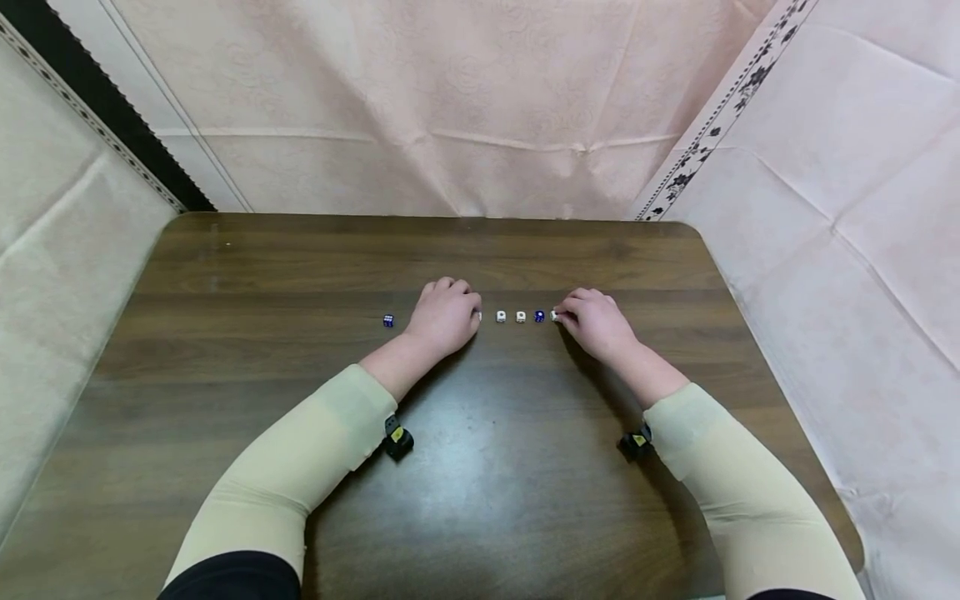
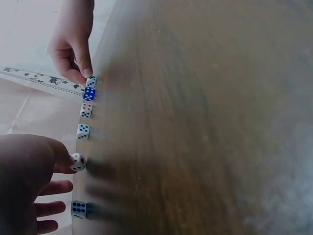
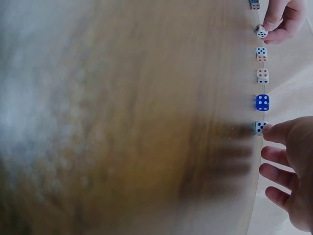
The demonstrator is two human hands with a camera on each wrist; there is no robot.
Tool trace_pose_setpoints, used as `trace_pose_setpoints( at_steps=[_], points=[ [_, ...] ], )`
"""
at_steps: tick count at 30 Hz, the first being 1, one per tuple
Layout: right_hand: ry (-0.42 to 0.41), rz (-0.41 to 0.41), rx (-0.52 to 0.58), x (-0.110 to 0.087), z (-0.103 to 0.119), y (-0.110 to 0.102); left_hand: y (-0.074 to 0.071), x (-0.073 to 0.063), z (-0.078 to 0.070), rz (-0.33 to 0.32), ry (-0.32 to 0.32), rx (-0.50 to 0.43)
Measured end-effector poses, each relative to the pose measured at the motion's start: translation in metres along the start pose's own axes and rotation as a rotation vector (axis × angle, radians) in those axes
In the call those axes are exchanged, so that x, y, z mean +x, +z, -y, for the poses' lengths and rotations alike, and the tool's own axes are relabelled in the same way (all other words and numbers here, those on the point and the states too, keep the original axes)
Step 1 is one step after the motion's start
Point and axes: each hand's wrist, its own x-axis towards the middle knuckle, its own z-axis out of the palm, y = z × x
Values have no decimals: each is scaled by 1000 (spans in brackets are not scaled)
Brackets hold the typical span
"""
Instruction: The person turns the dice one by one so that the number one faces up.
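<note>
My left hand (image 1: 446,317) pinches a white die (image 2: 78,162) between thumb and finger, its other fingers spread loosely. At the right end of a row of dice, my right hand (image 1: 594,322) grips another white die (image 3: 260,128) by thumb and finger. Just left of that one stands a blue die (image 1: 539,317) with white pips. Two white dice, one (image 1: 521,317) beside the blue die and one (image 1: 501,317) nearer the left hand, sit between the hands. Close by the left fingers, a white die (image 2: 78,209) shows six blue pips; the left hand hides it in the head view.
Left of the left hand, a dark blue die (image 1: 388,320) lies apart on the brown wooden table (image 1: 465,500). Pale cloth (image 1: 450,100) hangs beyond the far edge, and white cloth (image 1: 862,250) covers the right side.
</note>
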Motion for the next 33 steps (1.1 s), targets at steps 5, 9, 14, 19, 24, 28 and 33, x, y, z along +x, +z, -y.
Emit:
trace_pose_setpoints(
  at_steps=[5,9,14,19,24,28,33],
  points=[
    [-8,-2,-1,0,1,-1,-1,2,-2,10,-17,-6],
    [-4,5,-4,1,1,0,-2,3,-2,13,-36,-26],
    [4,12,-2,1,1,-1,-5,4,-1,-6,-57,-83],
    [10,15,3,0,0,-1,-5,2,2,-5,-18,-126],
    [11,15,4,0,0,-1,-3,-1,3,6,12,-134],
    [10,13,4,1,-1,0,-1,-2,4,7,4,-129],
    [12,17,4,1,-1,1,0,-2,5,8,-1,-108]
  ],
)
